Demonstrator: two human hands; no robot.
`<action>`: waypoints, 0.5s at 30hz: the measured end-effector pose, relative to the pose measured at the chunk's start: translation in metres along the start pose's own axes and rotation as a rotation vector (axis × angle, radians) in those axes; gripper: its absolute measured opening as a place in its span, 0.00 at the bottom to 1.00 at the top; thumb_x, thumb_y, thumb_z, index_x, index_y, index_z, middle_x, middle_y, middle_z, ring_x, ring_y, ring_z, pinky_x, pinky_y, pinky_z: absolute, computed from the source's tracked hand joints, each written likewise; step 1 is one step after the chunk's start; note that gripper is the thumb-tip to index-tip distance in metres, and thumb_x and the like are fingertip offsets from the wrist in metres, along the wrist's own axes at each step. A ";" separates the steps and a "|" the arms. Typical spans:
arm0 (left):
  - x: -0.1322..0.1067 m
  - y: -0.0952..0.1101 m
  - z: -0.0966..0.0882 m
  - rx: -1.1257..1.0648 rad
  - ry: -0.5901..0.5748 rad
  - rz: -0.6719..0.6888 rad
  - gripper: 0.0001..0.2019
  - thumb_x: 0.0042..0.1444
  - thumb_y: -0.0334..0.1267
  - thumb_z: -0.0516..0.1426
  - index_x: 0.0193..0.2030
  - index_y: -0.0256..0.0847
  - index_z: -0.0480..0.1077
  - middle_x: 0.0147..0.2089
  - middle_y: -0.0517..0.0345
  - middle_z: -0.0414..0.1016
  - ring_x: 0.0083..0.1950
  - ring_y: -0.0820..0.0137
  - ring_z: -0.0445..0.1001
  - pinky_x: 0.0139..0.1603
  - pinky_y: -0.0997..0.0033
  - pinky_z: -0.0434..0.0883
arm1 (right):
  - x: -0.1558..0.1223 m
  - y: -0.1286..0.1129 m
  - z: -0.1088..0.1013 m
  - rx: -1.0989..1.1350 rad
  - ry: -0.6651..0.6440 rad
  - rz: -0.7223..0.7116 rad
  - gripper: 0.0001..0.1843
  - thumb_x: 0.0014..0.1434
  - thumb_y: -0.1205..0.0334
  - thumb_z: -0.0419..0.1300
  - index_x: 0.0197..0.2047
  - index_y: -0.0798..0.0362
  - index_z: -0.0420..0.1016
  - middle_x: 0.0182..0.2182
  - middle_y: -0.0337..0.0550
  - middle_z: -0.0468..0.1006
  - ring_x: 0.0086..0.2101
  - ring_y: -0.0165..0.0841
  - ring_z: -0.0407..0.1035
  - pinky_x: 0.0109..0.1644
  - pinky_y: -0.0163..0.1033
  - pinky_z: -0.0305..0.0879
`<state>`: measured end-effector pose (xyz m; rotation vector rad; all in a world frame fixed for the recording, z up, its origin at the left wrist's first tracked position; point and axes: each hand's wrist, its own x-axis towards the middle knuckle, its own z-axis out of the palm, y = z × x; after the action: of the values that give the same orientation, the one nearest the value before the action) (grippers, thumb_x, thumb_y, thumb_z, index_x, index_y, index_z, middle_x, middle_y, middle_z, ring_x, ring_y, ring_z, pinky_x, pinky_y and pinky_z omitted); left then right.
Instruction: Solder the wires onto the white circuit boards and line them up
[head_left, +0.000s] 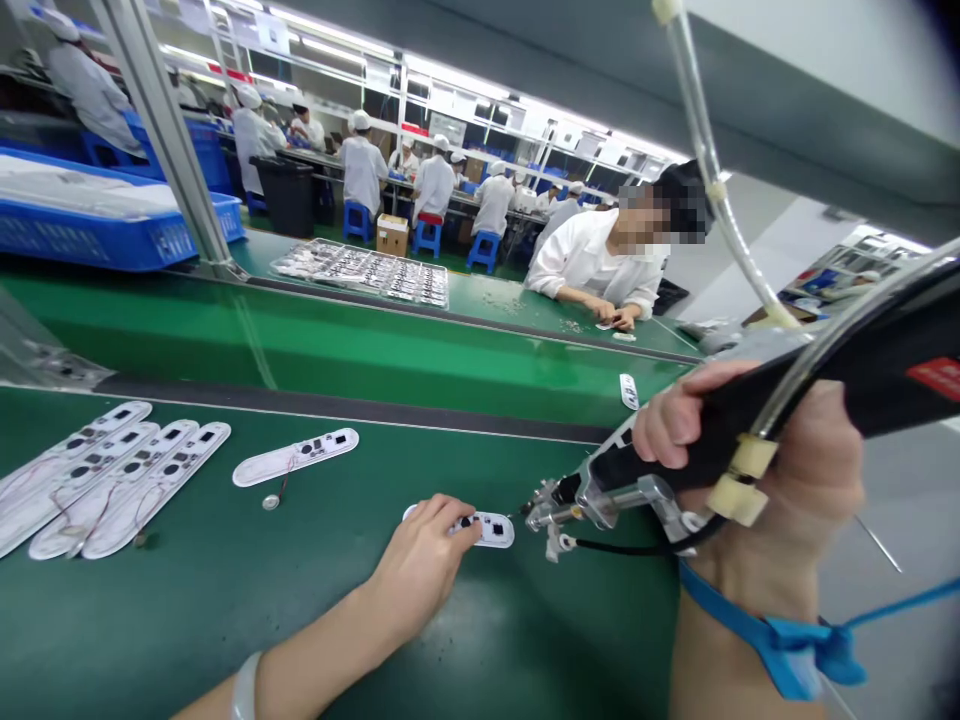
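Observation:
In my right hand (750,450) is a black power screwdriver (720,410), its fingers wrapped round the body. A clear tube and metal fittings run along the tool. Its tip reaches the right end of a small white oblong panel (496,530) with black electronic parts; whether they touch I cannot tell. My left hand (427,560) holds this panel against the green table, fingers curled over its middle and hiding much of it. To the left lies a similar white panel (259,470) with a small round part wired to it.
Several overlapping white panels (127,500) lie at the far left. A green conveyor belt (375,345) crosses behind the table. Beyond it are a tray of parts (367,272), a blue crate (97,235) and a co-worker (600,260) handling a small piece. One panel (628,391) sits on the belt.

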<state>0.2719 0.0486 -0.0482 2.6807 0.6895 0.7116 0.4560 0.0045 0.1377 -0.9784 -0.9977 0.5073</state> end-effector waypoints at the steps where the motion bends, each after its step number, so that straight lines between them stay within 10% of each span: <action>1: 0.000 0.000 0.000 -0.004 0.003 0.000 0.13 0.61 0.24 0.51 0.46 0.40 0.72 0.48 0.50 0.76 0.47 0.59 0.73 0.41 0.57 0.75 | 0.000 -0.001 0.002 0.002 -0.002 -0.001 0.19 0.46 0.42 0.65 0.27 0.50 0.74 0.14 0.36 0.64 0.15 0.31 0.56 0.19 0.39 0.52; 15: 0.002 0.001 0.000 -0.033 -0.006 -0.026 0.11 0.60 0.25 0.54 0.45 0.40 0.73 0.48 0.52 0.76 0.46 0.60 0.73 0.42 0.56 0.74 | 0.001 0.003 0.002 -0.009 -0.046 -0.005 0.19 0.47 0.43 0.64 0.27 0.51 0.74 0.14 0.36 0.65 0.14 0.30 0.55 0.19 0.38 0.52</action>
<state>0.2735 0.0488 -0.0469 2.6385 0.7036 0.7025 0.4551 0.0078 0.1364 -0.9758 -1.0438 0.5235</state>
